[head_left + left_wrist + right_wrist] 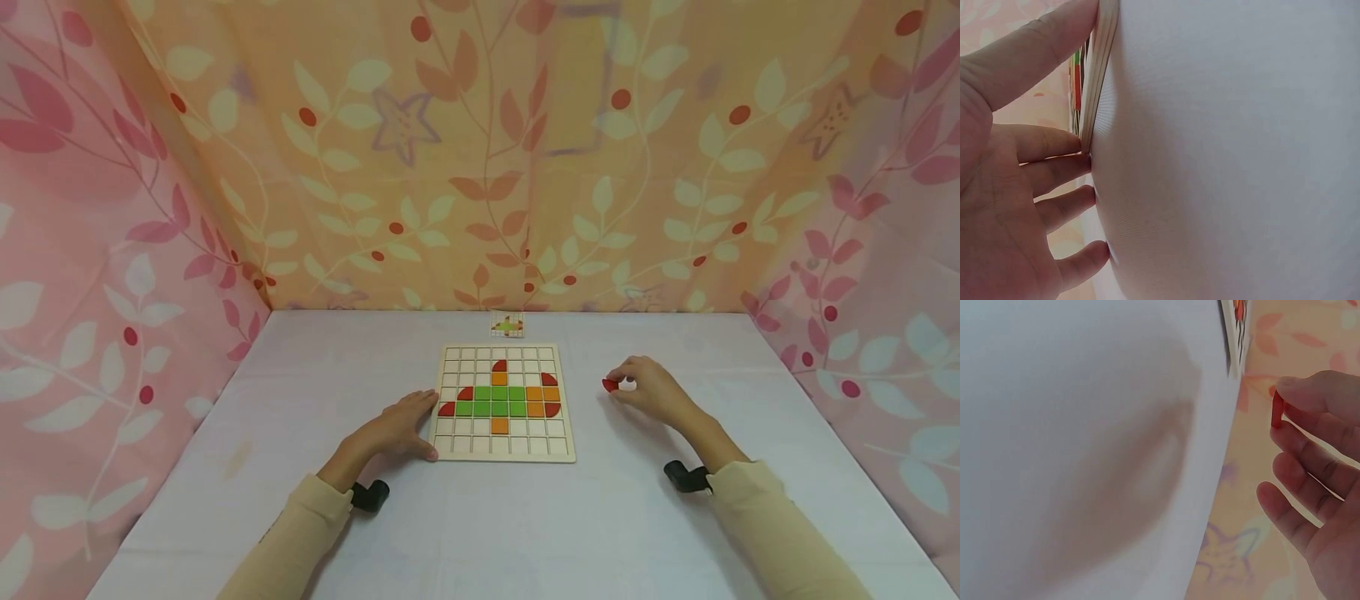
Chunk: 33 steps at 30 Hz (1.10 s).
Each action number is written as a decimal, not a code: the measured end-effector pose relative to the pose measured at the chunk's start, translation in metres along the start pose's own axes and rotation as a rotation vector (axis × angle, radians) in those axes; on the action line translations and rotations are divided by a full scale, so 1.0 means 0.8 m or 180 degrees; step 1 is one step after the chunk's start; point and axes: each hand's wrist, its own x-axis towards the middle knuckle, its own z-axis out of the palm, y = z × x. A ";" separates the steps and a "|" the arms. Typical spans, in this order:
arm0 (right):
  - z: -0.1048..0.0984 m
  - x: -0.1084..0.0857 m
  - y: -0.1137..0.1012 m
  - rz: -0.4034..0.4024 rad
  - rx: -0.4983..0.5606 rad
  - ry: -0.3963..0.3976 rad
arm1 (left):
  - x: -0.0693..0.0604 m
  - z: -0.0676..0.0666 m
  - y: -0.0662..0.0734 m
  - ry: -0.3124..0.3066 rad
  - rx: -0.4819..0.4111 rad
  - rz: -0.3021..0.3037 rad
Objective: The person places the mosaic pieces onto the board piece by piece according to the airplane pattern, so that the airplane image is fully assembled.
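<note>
A square wooden grid board (465,446) lies on the table, with green and orange square tiles and red quarter-round tiles in its middle cells. My left hand (397,425) touches the board's left edge, its thumb near the front corner and its fingers farther back. In the left wrist view the fingers (1063,206) are spread along the table beside the board's side. Right of the board, my right hand (652,389) pinches a red quarter-round tile (610,385) between thumb and fingers. The right wrist view shows this tile (1277,409) edge-on, held above the table.
A small pattern card (507,325) with a similar coloured figure lies behind the board. The white-covered table (480,533) ends at a patterned orange curtain (480,167) at the back. Pink floral curtains (82,275) close off both sides.
</note>
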 end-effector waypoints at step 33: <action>0.048 0.013 -0.092 -0.0419 -0.0103 -0.0339 | 0.000 0.000 0.002 -0.0019 0.0000 -0.0054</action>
